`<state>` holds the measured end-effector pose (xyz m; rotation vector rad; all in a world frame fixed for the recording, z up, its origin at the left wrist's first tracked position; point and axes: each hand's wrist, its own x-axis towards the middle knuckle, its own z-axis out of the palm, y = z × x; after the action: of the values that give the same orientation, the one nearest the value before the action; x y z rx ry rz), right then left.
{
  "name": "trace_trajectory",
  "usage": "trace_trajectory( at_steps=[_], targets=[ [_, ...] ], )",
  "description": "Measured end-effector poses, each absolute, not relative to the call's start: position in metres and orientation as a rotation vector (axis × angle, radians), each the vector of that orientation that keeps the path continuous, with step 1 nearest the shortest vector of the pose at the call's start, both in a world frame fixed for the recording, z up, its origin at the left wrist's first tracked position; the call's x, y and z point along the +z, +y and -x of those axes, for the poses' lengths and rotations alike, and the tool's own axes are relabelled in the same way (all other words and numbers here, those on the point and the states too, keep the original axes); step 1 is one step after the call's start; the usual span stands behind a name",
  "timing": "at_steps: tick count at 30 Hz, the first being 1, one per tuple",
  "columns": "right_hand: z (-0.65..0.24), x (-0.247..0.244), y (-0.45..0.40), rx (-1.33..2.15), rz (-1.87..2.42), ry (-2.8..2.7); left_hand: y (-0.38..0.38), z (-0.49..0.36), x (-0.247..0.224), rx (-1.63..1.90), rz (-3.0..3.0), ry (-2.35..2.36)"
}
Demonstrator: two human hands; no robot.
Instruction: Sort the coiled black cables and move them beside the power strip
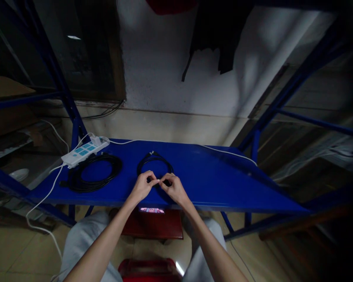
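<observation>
A small coil of black cable (164,159) lies on the blue shelf (206,176), its plug ends at the far side. Both my hands are over the coil's near side, fingertips meeting almost point to point. My left hand (144,187) is closed in a pinch, thumb against forefinger. My right hand (174,188) pinches in the same way from the other side. Whatever is between the fingertips is too small to make out. To the left lies a larger coil of black cable (114,168), apart from my hands.
A white power strip (85,152) with blue sockets sits at the shelf's left end, a plug in it. A white cord (223,150) runs along the back edge. Blue metal posts (254,147) rise at both ends. A lit screen (152,210) shows below the front edge.
</observation>
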<state>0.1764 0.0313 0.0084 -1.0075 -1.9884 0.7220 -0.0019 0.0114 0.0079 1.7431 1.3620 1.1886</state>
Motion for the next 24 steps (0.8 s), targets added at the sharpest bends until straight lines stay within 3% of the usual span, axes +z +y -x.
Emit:
trace_trajectory(
  at_steps=[24],
  targets=[
    [-0.1757, 0.0029, 0.0345, 0.827, 0.985, -1.944, 0.0137, 0.0037, 0.0062, 1.345, -1.698, 1.155]
  ],
)
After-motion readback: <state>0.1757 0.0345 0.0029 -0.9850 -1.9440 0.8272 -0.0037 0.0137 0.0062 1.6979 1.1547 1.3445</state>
